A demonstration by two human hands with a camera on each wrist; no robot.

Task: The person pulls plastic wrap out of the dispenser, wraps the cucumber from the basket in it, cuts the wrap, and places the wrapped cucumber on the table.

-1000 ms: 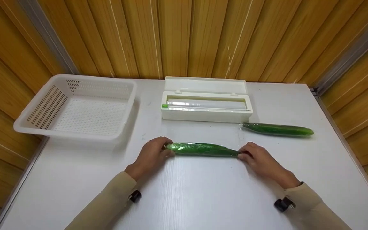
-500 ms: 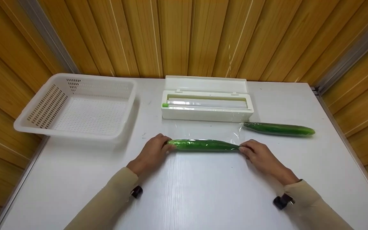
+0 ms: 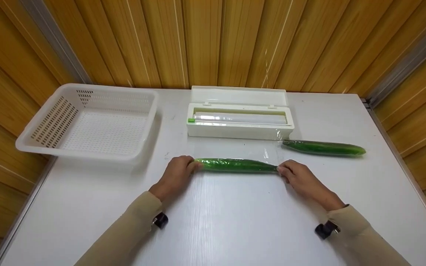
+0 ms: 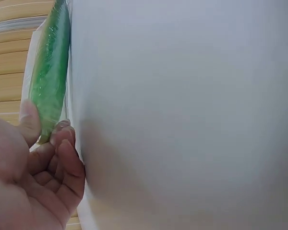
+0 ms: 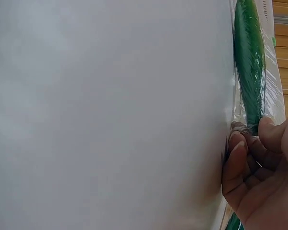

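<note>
A green cucumber [image 3: 237,165] with clear plastic wrap over it lies crosswise on the white table in the head view. My left hand [image 3: 176,173] pinches its lighter left end between thumb and curled fingers, as the left wrist view of the cucumber [image 4: 51,67] also shows. At the darker, tapered right end, my right hand [image 3: 303,179] pinches the tip and film; the right wrist view shows the thumb on top of the cucumber [image 5: 249,57]. Behind it, a sheet of clear film [image 3: 266,152] stretches toward the white wrap dispenser [image 3: 240,131], whose lid stands up.
A second cucumber [image 3: 324,147], seemingly wrapped, lies to the right beside the dispenser's front corner. On the left stands a white perforated basket [image 3: 98,153]. Inside the dispenser sits a roll of film [image 3: 239,118]; a green slider [image 3: 191,120] is at its left. Wood-look panels [image 3: 202,44] rise behind the table.
Both hands have moved the cucumber slightly away from me, toward the dispenser. The film behind it shows more glints now. The other cucumber and basket stay in place.
</note>
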